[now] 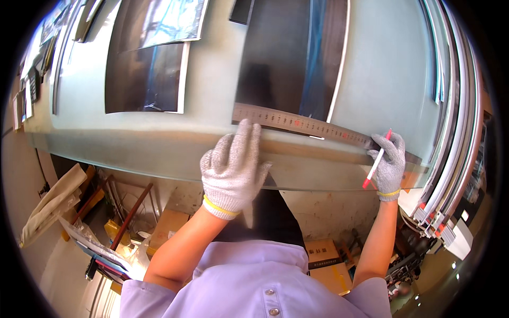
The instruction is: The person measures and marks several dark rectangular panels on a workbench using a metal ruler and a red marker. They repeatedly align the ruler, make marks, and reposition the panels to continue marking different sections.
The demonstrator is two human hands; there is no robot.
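Observation:
A long steel ruler (297,123) lies crosswise over the near end of a dark glossy sheet (275,79) on the glass tabletop. My left hand (233,164), in a grey knit glove with a yellow cuff, has two fingers stretched out to the ruler's lower edge near its left part. Its other fingers are partly bent and the hand holds nothing. At the ruler's right end is my right hand (391,164), gloved alike, with a white pen with red ends (375,165) between its fingers. Those fingers also reach the ruler; whether they press on it I cannot tell.
Another dark sheet (146,79) lies to the left, partly under a shiny sheet. Long metal profiles (457,116) run along the table's right side. Below the glass edge (159,176) stand cardboard boxes (323,252) and a rolled cloth (55,204).

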